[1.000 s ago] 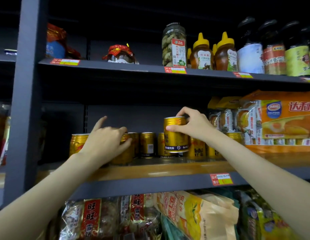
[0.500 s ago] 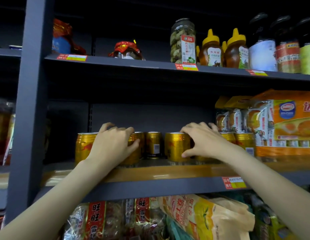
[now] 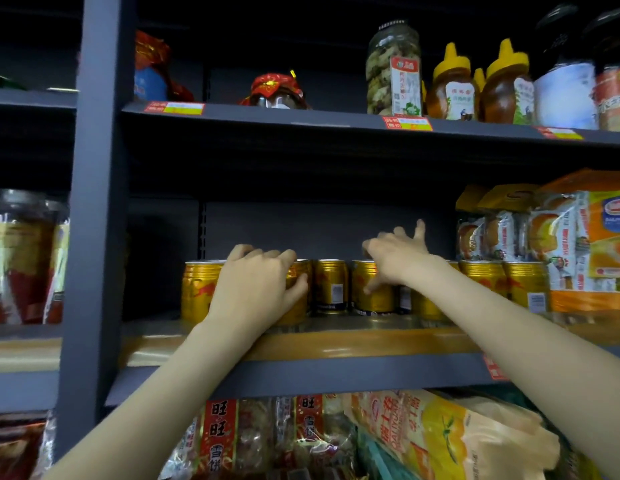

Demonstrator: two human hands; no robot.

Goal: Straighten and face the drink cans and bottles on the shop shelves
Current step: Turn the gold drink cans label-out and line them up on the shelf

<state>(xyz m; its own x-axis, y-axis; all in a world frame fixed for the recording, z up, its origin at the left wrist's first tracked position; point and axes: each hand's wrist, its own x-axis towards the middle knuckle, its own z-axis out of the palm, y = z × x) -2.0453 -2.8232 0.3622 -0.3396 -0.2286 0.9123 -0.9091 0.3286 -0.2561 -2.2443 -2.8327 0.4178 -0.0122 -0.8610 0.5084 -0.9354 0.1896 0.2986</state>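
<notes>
A row of gold drink cans stands on the middle shelf (image 3: 353,346). My left hand (image 3: 256,289) grips the second can from the left (image 3: 296,308), fingers curled over its top and thumb on its side. The leftmost can (image 3: 197,289) stands beside it. My right hand (image 3: 396,259) hovers over another gold can (image 3: 379,301) near the middle of the row, its fingers spread and its thumb touching the can's front. One can (image 3: 331,289) between my hands shows its barcode side. More gold cans (image 3: 525,284) continue to the right.
Orange snack boxes and wrapped cakes (image 3: 585,244) crowd the shelf's right end. Jars, honey bottles (image 3: 452,88) and dark bottles line the shelf above. Bagged snacks (image 3: 440,441) fill the shelf below. A dark upright post (image 3: 97,220) bounds the bay on the left.
My right hand lowered the lifted gold can into the row, let go of it, and now spreads its fingers above it. My left hand stayed on its can.
</notes>
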